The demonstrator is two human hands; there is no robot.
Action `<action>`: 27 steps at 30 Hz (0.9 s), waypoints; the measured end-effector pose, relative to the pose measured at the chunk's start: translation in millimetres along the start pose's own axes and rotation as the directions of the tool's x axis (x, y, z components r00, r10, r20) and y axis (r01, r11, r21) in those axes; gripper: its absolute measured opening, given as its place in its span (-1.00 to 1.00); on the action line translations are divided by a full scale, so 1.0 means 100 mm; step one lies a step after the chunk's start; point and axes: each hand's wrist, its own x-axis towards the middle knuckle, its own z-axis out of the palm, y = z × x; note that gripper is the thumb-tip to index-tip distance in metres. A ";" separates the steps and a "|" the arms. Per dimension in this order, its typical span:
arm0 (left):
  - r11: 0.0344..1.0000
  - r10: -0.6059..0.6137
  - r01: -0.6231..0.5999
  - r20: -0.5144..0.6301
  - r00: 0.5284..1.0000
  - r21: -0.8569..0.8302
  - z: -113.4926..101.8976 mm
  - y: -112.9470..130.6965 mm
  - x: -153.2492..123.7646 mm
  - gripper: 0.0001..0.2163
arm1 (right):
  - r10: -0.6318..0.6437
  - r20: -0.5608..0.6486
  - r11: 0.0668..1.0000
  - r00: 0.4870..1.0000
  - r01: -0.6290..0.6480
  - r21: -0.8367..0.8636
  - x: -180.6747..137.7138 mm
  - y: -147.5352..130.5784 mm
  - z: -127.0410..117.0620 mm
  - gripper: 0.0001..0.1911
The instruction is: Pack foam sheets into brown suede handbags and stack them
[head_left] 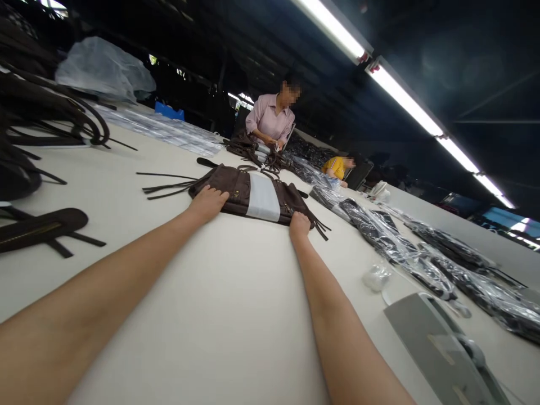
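A dark brown bag (236,188) lies flat on the white table (236,292), with a pale rectangular sheet (263,198) across its middle and thin straps trailing to the left. My left hand (208,202) rests on the bag's near left edge, fingers curled over it. My right hand (299,224) is closed at the bag's near right corner, by the dangling strap ends. Both arms stretch far forward.
Dark straps and bag parts (40,228) lie at the left. Bags in clear plastic (392,242) run along the right. A grey flat piece (430,337) sits near right. A person in a pink shirt (272,118) works at the far end, another in yellow (337,167) beyond.
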 end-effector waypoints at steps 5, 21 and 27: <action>0.998 -0.020 0.022 0.035 0.999 -0.050 -0.07 0.02 -0.15 -0.65 | -0.048 0.023 0.994 0.999 0.045 0.104 -0.18 0.11 0.01 -0.44; 0.962 -0.194 0.252 0.388 0.901 -0.104 -0.98 1.11 -1.60 -0.47 | -0.271 0.247 0.901 0.930 0.155 0.405 -2.10 0.43 -0.77 -0.42; 0.972 -0.074 0.164 0.443 0.893 -0.169 -1.66 1.90 -2.59 -0.49 | -0.377 0.184 0.825 0.908 0.239 0.513 -3.22 0.45 -1.24 -0.45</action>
